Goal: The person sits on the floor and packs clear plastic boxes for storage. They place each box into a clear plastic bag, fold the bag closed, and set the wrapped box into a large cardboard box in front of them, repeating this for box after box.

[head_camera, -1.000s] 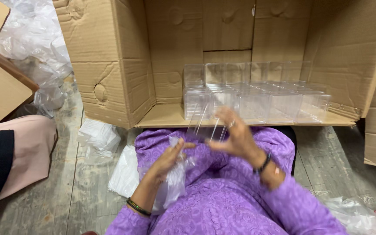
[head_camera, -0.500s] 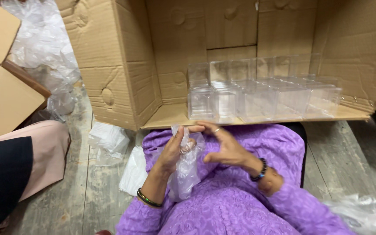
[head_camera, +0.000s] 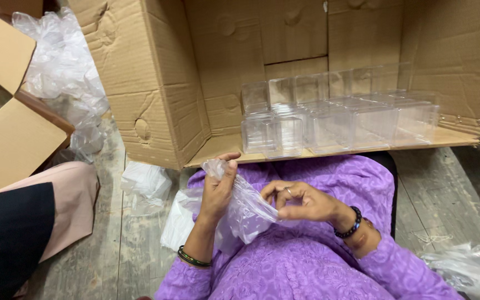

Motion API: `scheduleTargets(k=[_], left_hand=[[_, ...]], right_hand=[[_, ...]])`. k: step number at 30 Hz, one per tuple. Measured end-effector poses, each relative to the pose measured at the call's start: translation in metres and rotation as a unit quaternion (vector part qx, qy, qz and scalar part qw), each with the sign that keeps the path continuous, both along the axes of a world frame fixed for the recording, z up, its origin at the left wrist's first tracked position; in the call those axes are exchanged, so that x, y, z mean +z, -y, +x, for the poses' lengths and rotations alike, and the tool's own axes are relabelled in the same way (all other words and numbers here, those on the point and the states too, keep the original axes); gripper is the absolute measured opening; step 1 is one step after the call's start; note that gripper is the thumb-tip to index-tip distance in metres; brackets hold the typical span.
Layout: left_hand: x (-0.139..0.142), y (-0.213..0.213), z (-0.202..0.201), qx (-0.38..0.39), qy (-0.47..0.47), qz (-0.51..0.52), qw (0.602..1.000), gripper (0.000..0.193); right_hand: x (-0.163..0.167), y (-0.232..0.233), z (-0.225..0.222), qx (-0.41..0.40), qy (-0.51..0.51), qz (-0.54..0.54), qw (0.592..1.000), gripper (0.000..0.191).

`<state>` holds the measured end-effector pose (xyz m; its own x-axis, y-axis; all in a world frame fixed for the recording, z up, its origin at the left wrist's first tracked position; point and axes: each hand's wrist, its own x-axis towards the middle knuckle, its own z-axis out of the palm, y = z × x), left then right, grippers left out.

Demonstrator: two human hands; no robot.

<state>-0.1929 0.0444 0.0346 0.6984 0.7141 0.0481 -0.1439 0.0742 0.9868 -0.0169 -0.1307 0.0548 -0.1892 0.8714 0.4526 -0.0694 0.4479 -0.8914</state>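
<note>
My left hand (head_camera: pixel 219 189) pinches the top edge of a clear plastic bag (head_camera: pixel 244 210) held over my purple-clad lap. My right hand (head_camera: pixel 302 200) grips the same bag at its right side, fingers curled, a ring on one finger and a dark bead bracelet on the wrist. Just beyond my hands lies a big cardboard box (head_camera: pixel 151 94) on its side, and rows of clear plastic boxes (head_camera: pixel 334 119) stand inside it on its lower flap.
Crumpled clear plastic (head_camera: pixel 62 72) is heaped at the far left beside another cardboard box (head_camera: pixel 12 139). White bags (head_camera: pixel 145 180) lie on the grey wooden floor left of my lap. Another person's leg (head_camera: pixel 34 222) is at the left. More plastic (head_camera: pixel 470 269) lies at the lower right.
My hands came down from in front of the clear boxes to my lap. The left hand now holds the bag's top edge and the right hand has moved onto its side.
</note>
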Motion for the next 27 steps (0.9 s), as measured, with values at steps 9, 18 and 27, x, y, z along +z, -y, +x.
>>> scheduleTargets(k=[9, 18, 27], left_hand=[[0.018, 0.007, 0.003, -0.075, -0.005, 0.091, 0.993, 0.044], [-0.024, -0.009, -0.018, -0.178, 0.02, -0.255, 0.95, 0.046], [-0.101, -0.06, -0.065, -0.361, -0.091, -0.031, 0.928, 0.038]], right_hand=[[-0.034, -0.047, -0.03, -0.125, -0.1, -0.235, 0.959, 0.045], [-0.063, -0.031, 0.001, -0.088, -0.342, -0.271, 0.896, 0.014], [-0.048, 0.029, 0.025, -0.013, -0.179, -0.349, 0.92, 0.023]])
